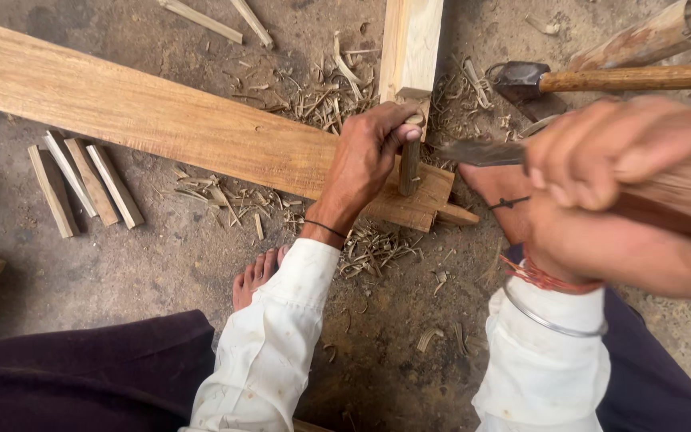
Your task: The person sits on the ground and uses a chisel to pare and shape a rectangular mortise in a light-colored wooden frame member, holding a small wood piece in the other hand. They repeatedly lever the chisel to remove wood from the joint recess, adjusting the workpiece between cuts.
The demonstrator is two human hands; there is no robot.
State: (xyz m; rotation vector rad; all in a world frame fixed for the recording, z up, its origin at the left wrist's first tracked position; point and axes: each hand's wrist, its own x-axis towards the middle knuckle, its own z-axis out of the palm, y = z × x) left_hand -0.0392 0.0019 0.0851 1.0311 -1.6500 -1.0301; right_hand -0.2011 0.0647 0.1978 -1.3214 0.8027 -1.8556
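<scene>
The left hand (365, 164) is closed around a short dark wooden peg (409, 164), holding it upright on the end of a long plank (153, 116) that lies slantwise across the dirt floor (161, 264). The right hand (593, 156), blurred, has its grip shut on a thick wooden handle (681, 196) whose dark metal head (481, 152) points at the peg from just beside it. A pale squared timber (411, 44) lies close behind the peg. A hammer (593, 80) lies beyond the right hand. 4 small wood strips (85, 184) sit left of the plank, shavings (373, 252) scattered about, a bare foot (256, 276) beneath.
</scene>
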